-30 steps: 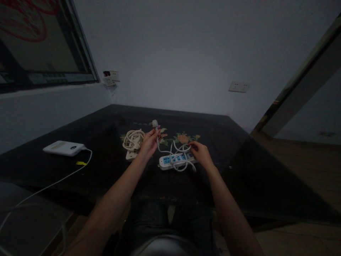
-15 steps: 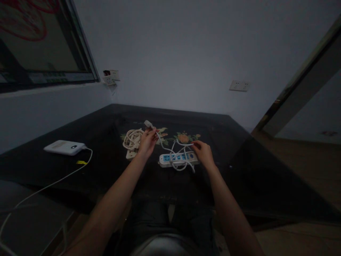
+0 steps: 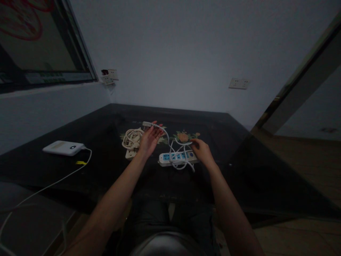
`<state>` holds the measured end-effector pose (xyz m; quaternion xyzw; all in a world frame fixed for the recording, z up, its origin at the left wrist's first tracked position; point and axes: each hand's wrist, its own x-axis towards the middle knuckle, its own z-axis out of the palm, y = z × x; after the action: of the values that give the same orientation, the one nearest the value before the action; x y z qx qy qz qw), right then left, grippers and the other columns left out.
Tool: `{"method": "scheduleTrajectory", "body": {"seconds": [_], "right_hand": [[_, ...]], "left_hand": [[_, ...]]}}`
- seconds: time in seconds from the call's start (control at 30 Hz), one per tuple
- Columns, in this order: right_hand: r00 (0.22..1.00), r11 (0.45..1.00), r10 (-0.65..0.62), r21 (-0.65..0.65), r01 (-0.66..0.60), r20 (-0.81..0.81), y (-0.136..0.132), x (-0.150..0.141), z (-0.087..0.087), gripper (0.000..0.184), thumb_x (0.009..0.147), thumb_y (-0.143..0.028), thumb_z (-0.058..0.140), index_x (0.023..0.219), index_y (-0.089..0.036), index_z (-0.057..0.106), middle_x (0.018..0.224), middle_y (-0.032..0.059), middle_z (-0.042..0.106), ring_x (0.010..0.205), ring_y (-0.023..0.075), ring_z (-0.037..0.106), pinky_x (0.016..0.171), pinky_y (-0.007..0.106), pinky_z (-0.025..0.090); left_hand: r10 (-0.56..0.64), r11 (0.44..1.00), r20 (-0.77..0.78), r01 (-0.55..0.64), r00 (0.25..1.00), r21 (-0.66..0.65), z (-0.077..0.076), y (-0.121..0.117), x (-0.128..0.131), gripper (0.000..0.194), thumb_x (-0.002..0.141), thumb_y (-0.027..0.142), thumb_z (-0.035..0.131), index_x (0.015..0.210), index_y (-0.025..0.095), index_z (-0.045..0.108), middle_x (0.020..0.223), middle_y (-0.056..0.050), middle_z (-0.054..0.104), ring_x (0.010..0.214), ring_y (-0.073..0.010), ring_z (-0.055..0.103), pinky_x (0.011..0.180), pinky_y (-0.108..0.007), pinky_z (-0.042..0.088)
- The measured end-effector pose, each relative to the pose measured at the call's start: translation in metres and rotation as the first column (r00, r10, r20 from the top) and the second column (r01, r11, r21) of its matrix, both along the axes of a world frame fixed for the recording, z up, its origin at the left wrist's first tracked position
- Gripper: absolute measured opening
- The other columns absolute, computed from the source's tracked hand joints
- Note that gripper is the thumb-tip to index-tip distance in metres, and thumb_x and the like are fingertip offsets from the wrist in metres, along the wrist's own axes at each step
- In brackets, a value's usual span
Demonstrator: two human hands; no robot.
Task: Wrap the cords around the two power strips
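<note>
A white power strip [image 3: 165,160] with blue sockets lies on the dark table, its white cable [image 3: 168,137] looped loosely over it. My left hand [image 3: 149,138] is turned palm up with fingers spread. The cable and its plug [image 3: 147,124] run by its fingertips; whether they rest on them I cannot tell. Beyond the strip's right end, my right hand [image 3: 201,151] pinches a loop of the cable between thumb and fingers. Beside my left wrist lies a cream coiled cable [image 3: 130,138] on a second power strip [image 3: 130,154], partly hidden by that wrist.
On the left of the black table [image 3: 255,177] lies a white power bank [image 3: 63,148] with a cord hanging over the edge. A yellow tag [image 3: 81,163] is near it. Wall sockets [image 3: 239,83] sit behind, and a loose socket box [image 3: 108,79] hangs by the window.
My left hand's fingers have opened from their grip near the plug. The plug has turned more level, and the cable now arches right from it. My right hand stays nearly in place.
</note>
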<state>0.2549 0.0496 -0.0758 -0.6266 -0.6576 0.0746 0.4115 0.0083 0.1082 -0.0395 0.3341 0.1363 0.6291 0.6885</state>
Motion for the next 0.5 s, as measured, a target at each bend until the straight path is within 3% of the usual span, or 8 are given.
{"method": "scheduleTrajectory", "body": {"seconds": [0.1, 0.2, 0.27, 0.37, 0.43, 0.5], "right_hand": [[0.998, 0.989, 0.008, 0.148, 0.002, -0.065, -0.003, -0.001, 0.009, 0.036, 0.074, -0.01, 0.048, 0.106, -0.017, 0.063, 0.108, 0.0116, 0.062, 0.093, 0.0211, 0.061, 0.086, 0.037, 0.048], [0.975, 0.975, 0.154, 0.186, -0.123, -0.16, -0.008, -0.003, 0.02, 0.029, 0.079, -0.017, 0.05, 0.105, -0.018, 0.062, 0.107, 0.0107, 0.063, 0.095, 0.0212, 0.061, 0.083, 0.037, 0.05], [0.939, 0.95, 0.308, 0.111, -0.293, -0.153, -0.013, -0.003, 0.025, 0.028, 0.08, -0.019, 0.051, 0.106, -0.019, 0.063, 0.107, 0.0087, 0.064, 0.098, 0.0208, 0.061, 0.087, 0.038, 0.048], [0.855, 0.851, 0.517, -0.073, -0.519, -0.053, -0.018, -0.001, 0.027, 0.038, 0.077, -0.013, 0.052, 0.112, -0.022, 0.061, 0.116, 0.0065, 0.062, 0.11, 0.0201, 0.056, 0.098, 0.039, 0.042], [0.81, 0.803, 0.585, -0.18, -0.569, 0.048, -0.019, -0.001, 0.024, 0.046, 0.074, -0.01, 0.054, 0.119, -0.023, 0.058, 0.123, 0.0066, 0.058, 0.117, 0.0207, 0.051, 0.102, 0.04, 0.037], [0.785, 0.793, 0.598, -0.261, -0.551, 0.162, -0.017, -0.002, 0.018, 0.052, 0.073, -0.013, 0.058, 0.125, -0.022, 0.055, 0.129, 0.0083, 0.054, 0.121, 0.0226, 0.047, 0.104, 0.041, 0.035]], "left_hand": [[-0.023, 0.999, -0.023, 0.024, 0.999, 0.042, 0.0, -0.001, 0.0, 0.026, 0.082, 0.023, 0.058, 0.108, 0.02, 0.06, 0.103, -0.007, 0.07, 0.093, -0.0143, 0.064, 0.095, -0.033, 0.046], [-0.029, 0.995, -0.056, 0.035, 0.998, 0.098, 0.0, -0.003, 0.001, 0.035, 0.082, 0.025, 0.059, 0.117, 0.024, 0.054, 0.109, -0.007, 0.068, 0.097, -0.0157, 0.064, 0.096, -0.036, 0.044], [-0.02, 0.992, -0.074, 0.029, 0.997, 0.124, 0.0, -0.004, 0.002, 0.043, 0.082, 0.027, 0.061, 0.123, 0.027, 0.048, 0.11, -0.007, 0.068, 0.097, -0.0164, 0.064, 0.096, -0.038, 0.043], [-0.001, 0.989, -0.083, 0.013, 0.997, 0.145, 0.0, -0.004, 0.003, 0.048, 0.081, 0.028, 0.062, 0.126, 0.029, 0.043, 0.109, -0.007, 0.069, 0.098, -0.0175, 0.064, 0.096, -0.04, 0.043], [0.001, 0.988, -0.083, 0.012, 0.997, 0.155, 0.0, -0.004, 0.003, 0.047, 0.081, 0.029, 0.063, 0.124, 0.028, 0.042, 0.109, -0.008, 0.068, 0.099, -0.0185, 0.064, 0.096, -0.04, 0.043], [-0.002, 0.988, -0.084, 0.015, 0.996, 0.154, 0.0, -0.004, 0.004, 0.044, 0.082, 0.031, 0.062, 0.121, 0.027, 0.043, 0.109, -0.009, 0.068, 0.099, -0.0194, 0.065, 0.096, -0.041, 0.042]]}}
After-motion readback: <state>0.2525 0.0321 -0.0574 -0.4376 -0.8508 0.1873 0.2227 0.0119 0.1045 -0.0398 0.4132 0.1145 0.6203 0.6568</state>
